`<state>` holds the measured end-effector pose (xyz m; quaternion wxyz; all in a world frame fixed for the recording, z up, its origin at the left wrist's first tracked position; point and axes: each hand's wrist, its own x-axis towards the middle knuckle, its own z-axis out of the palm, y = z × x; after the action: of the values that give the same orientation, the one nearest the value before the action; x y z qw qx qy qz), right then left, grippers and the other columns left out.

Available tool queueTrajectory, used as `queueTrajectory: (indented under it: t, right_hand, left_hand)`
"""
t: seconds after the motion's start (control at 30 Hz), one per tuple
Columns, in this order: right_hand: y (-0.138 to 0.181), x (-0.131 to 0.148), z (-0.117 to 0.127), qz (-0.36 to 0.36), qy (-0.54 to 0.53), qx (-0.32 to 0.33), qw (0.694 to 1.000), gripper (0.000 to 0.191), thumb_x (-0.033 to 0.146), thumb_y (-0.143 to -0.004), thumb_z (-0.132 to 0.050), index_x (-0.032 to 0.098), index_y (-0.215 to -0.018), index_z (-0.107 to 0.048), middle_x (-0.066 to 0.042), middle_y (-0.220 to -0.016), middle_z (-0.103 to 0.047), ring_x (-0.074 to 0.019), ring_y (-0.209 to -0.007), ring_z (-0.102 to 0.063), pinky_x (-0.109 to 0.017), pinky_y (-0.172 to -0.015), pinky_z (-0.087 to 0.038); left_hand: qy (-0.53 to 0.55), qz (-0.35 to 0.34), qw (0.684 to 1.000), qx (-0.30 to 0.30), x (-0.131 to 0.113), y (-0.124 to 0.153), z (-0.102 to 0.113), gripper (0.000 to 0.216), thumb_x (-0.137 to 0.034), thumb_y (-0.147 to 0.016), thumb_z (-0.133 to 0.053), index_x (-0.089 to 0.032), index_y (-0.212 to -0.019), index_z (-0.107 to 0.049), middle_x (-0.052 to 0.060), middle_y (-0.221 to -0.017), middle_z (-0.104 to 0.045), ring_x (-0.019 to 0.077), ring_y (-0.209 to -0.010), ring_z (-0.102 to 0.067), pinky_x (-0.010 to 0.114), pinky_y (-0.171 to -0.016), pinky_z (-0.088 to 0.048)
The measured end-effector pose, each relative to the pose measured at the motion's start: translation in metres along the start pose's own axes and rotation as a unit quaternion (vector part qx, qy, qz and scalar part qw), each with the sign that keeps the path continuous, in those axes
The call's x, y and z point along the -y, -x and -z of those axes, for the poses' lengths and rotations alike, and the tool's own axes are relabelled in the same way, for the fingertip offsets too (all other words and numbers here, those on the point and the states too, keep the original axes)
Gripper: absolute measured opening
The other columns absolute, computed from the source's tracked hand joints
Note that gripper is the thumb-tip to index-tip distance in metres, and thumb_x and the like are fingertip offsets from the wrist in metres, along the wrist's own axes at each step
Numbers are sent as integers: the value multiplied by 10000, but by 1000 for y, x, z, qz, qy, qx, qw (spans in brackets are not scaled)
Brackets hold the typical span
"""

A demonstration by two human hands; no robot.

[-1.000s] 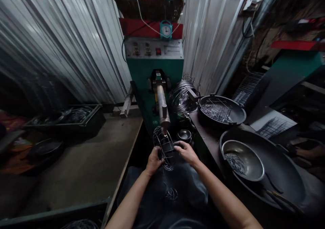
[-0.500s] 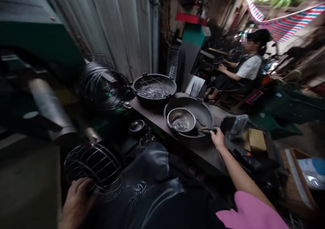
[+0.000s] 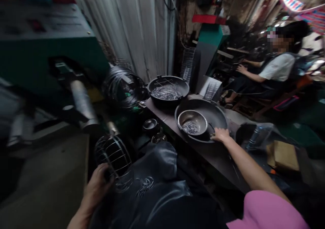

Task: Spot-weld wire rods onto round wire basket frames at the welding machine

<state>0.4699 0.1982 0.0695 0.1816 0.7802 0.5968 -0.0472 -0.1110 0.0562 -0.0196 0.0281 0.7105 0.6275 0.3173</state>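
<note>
At the lower left, my left hand [image 3: 99, 183] is closed round the rim of a round wire basket [image 3: 115, 156]. The basket's far side sits against the metal rod end of a green machine [image 3: 73, 53]. My right hand [image 3: 221, 134] is over the right part of a wide dark pan [image 3: 215, 112], its fingers closed. What they hold is mostly hidden; a small tan bit shows at the fingertips. Inside that pan stands a steel bowl [image 3: 200, 120] with short bent wire pieces [image 3: 191, 127]. More curved wire pieces [image 3: 145, 186] lie on the dark apron [image 3: 162, 168] over my lap.
A second dark pan [image 3: 186, 90] holds many wire pieces. Behind the bench [image 3: 159, 112] lies a wire coil [image 3: 124, 86]. At the right are a cardboard box [image 3: 284, 156] and a plastic bag [image 3: 261, 134]. A co-worker [image 3: 276, 66] sits farther back.
The view has swung left, so things sit farther right in the picture. My right hand has moved from a tan-and-dark handle at the pan's edge in over the pan. My left hand stays on the basket.
</note>
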Motion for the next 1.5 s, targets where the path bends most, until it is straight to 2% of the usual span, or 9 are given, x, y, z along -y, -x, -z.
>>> queueTrajectory:
  t: [0.2,0.3,0.37,0.53,0.77,0.97,1.2,1.37,1.5]
  right_hand:
    - [-17,1,-3,5,11,32,999,138,232,-678,-610,158,-793,-631,-169,-879,-669,-317,-849,-646,-446,-699,-419]
    - [-2,-7,17,12,-16,-30,999,142,317,-712,-574,190,-699,-637,-217,-869,-656,-326,-789,-644,-427,-621,-431]
    - [20,6,33,105,-74,-97,987,198,378,-731,-551,206,-760,-644,-201,-879,-652,-298,-793,-635,-404,-659,-448]
    - [81,109,65,456,-180,-179,853,216,288,-745,-518,198,-920,-607,-107,-983,-604,-224,-877,-574,-336,-761,-461]
    - [123,234,103,731,-12,-264,630,153,230,-811,-508,158,-916,-594,-143,-1094,-559,-237,-958,-480,-364,-799,-383]
    - [112,250,125,601,55,-314,733,165,188,-848,-458,143,-893,-611,-147,-903,-598,-237,-825,-493,-346,-701,-354]
    - [121,239,109,701,-21,-326,634,227,218,-898,-377,179,-883,-600,-127,-1099,-577,-230,-952,-484,-362,-786,-357]
    - [103,254,105,576,0,-275,770,159,152,-826,-483,157,-935,-599,-133,-932,-599,-238,-859,-524,-348,-726,-394]
    - [102,243,99,586,-156,-214,766,136,210,-832,-501,160,-934,-578,-105,-979,-590,-214,-891,-529,-322,-771,-426]
  left_hand:
    - [2,-23,1000,10,-18,-4,4,352,-169,-687,-488,-176,-1038,-469,108,-1094,-536,229,-1050,-529,396,-887,-456]
    - [-8,-22,999,24,-26,-9,13,378,-106,-672,-470,-178,-1043,-465,106,-1081,-527,229,-1063,-511,397,-892,-449]
    - [-11,-19,999,38,-30,-13,20,404,-77,-656,-459,-182,-1045,-467,100,-1084,-517,229,-1077,-496,401,-913,-434]
    - [-21,-47,996,66,-33,-21,31,513,5,-592,-400,-171,-1069,-469,87,-1083,-507,210,-1084,-468,428,-997,-355]
    - [-60,-86,990,93,-25,-26,46,634,45,-497,-349,-174,-1075,-490,66,-1070,-517,187,-1051,-460,442,-1028,-307]
    - [-72,-77,989,101,-18,-37,58,644,52,-485,-369,-184,-1065,-517,70,-1017,-534,197,-990,-485,488,-1024,-282]
    - [-38,-78,990,113,-20,-36,55,672,40,-466,-371,-192,-1085,-492,66,-1050,-518,193,-996,-483,437,-980,-352]
    - [-53,-73,990,105,-12,-34,50,680,29,-456,-379,-183,-1093,-483,70,-1038,-523,204,-1001,-486,501,-1034,-257]
    - [-52,-71,990,106,-6,-33,43,637,30,-482,-369,-189,-1067,-495,50,-1015,-539,182,-978,-503,498,-1048,-241]
